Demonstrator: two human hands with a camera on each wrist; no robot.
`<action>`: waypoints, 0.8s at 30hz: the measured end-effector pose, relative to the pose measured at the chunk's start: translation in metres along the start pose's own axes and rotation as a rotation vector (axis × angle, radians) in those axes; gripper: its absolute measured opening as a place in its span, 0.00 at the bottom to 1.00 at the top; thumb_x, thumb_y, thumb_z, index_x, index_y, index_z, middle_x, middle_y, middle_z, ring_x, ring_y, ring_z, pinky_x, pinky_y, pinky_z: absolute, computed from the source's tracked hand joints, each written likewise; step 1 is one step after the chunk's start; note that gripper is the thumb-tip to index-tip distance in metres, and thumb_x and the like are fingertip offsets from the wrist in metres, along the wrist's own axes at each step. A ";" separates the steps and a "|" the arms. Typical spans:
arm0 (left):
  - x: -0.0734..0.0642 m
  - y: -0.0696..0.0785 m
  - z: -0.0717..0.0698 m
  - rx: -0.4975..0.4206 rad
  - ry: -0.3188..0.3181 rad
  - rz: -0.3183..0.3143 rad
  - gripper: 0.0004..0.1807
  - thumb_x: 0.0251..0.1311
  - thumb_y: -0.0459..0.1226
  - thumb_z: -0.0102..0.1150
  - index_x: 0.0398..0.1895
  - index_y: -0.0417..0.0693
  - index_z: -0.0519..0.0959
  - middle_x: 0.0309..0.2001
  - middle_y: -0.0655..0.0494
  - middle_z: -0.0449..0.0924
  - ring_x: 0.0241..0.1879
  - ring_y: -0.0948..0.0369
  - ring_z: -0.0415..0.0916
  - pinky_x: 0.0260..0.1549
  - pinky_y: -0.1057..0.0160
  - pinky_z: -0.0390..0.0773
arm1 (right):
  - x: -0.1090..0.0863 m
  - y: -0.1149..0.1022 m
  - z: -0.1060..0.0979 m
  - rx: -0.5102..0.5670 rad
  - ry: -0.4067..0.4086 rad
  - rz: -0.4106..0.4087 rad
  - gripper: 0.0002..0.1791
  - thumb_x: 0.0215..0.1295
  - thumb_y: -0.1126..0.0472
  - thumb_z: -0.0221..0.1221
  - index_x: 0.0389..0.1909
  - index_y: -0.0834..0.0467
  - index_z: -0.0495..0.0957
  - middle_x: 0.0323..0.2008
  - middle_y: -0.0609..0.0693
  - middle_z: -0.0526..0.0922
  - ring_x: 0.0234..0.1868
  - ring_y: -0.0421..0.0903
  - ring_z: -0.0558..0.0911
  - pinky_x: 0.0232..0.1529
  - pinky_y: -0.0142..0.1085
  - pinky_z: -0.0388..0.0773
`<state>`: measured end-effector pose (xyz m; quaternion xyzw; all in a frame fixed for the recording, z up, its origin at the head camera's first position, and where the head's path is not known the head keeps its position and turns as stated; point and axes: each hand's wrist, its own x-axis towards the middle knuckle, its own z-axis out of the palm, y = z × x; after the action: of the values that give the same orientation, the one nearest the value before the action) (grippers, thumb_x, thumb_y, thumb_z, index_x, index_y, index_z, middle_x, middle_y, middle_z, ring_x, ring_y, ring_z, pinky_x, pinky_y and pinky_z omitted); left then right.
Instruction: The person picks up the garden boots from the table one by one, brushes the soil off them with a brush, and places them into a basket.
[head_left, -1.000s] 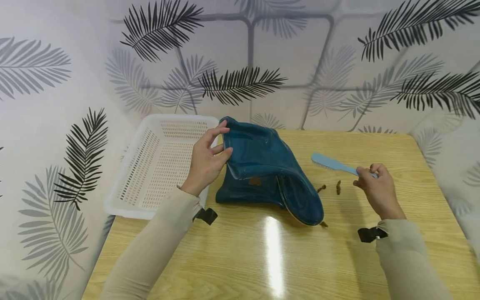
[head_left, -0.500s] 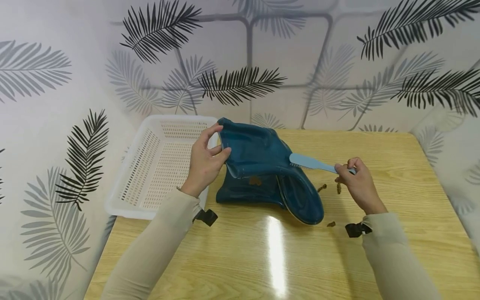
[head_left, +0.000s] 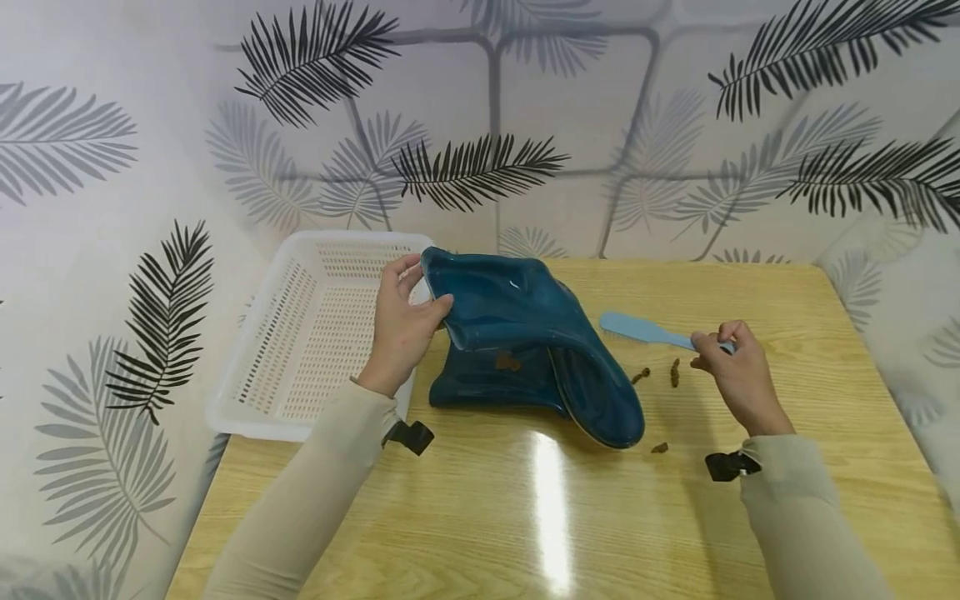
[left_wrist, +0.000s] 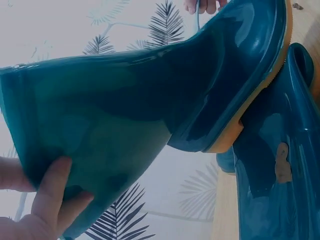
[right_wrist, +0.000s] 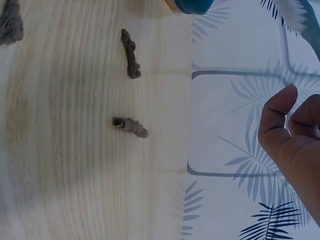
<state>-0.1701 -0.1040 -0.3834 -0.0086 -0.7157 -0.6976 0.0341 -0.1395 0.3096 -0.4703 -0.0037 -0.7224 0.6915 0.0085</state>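
Pinches a pale-blue brush [head_left: 633, 327] by its handle in the right hand [head_left: 742, 379], over the table [head_left: 465, 517] near brown lumps [head_left: 675, 372]. Grips a teal boot [head_left: 510, 300] by its shaft rim in the left hand [head_left: 401, 333], above a second boot [head_left: 487, 388] lying beside a white basket [head_left: 258, 427].

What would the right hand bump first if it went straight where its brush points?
Probably the blue boot that the left hand holds: the brush in the right hand points toward it, and the brush would touch first. Depth is unclear, so it might miss.
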 end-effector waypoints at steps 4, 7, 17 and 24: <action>0.000 0.001 0.000 -0.072 -0.037 -0.028 0.35 0.65 0.21 0.55 0.72 0.41 0.55 0.75 0.43 0.55 0.59 0.42 0.75 0.43 0.62 0.82 | 0.008 -0.006 0.006 -0.008 0.002 -0.015 0.17 0.75 0.59 0.56 0.36 0.58 0.54 0.31 0.47 0.68 0.30 0.39 0.77 0.40 0.27 0.79; 0.000 0.001 0.001 -0.098 -0.057 -0.018 0.34 0.64 0.20 0.55 0.71 0.42 0.56 0.75 0.45 0.54 0.60 0.42 0.75 0.41 0.64 0.82 | 0.017 -0.015 0.015 -0.007 -0.014 -0.036 0.17 0.75 0.58 0.56 0.36 0.57 0.56 0.31 0.47 0.69 0.30 0.40 0.76 0.40 0.28 0.78; -0.004 0.004 0.004 -0.080 -0.075 0.038 0.34 0.63 0.18 0.55 0.70 0.40 0.58 0.75 0.47 0.56 0.55 0.39 0.77 0.35 0.67 0.82 | 0.040 -0.042 0.064 -0.194 -0.116 -0.126 0.17 0.77 0.56 0.53 0.36 0.58 0.56 0.35 0.50 0.69 0.36 0.40 0.76 0.42 0.30 0.77; -0.005 0.008 0.004 -0.015 -0.064 0.110 0.34 0.62 0.18 0.56 0.70 0.37 0.59 0.74 0.45 0.59 0.54 0.38 0.78 0.46 0.58 0.82 | 0.038 -0.039 0.064 -0.391 -0.090 -0.159 0.16 0.77 0.60 0.52 0.36 0.63 0.55 0.32 0.54 0.70 0.27 0.46 0.69 0.28 0.36 0.63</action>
<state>-0.1650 -0.1001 -0.3760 -0.0703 -0.7097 -0.6992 0.0496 -0.1789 0.2445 -0.4341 0.0827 -0.8405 0.5346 0.0300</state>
